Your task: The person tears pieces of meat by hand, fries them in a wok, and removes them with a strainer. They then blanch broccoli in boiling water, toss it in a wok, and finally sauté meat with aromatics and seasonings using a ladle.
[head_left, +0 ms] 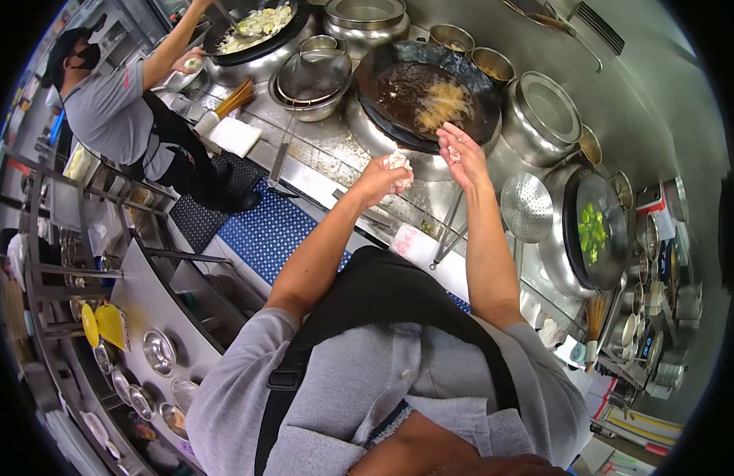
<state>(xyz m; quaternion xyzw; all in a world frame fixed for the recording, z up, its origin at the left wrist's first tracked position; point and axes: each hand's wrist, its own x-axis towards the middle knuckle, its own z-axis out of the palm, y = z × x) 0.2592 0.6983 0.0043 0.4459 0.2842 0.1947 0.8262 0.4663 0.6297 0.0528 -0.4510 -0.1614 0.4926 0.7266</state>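
Note:
My left hand (pixel 375 182) is closed around a clump of pale, flour-coated food pieces (pixel 399 170), just in front of the stove's middle wok. My right hand (pixel 465 155) reaches to the near rim of that wok (pixel 390 127), palm turned inward and fingers stretched out. Pale bits cling to its fingers and palm. Dark oil (pixel 402 83) fills the wok, and light golden pieces (pixel 444 105) bubble in its right half. What the coated food is made of cannot be told.
A perforated skimmer (pixel 527 208) lies right of my right arm, near a wok with green vegetables (pixel 593 232). A strainer (pixel 313 77) rests on a bowl at left. Lidded steel pots (pixel 549 107) flank the woks. A co-worker (pixel 117 111) stirs another wok (pixel 256 32).

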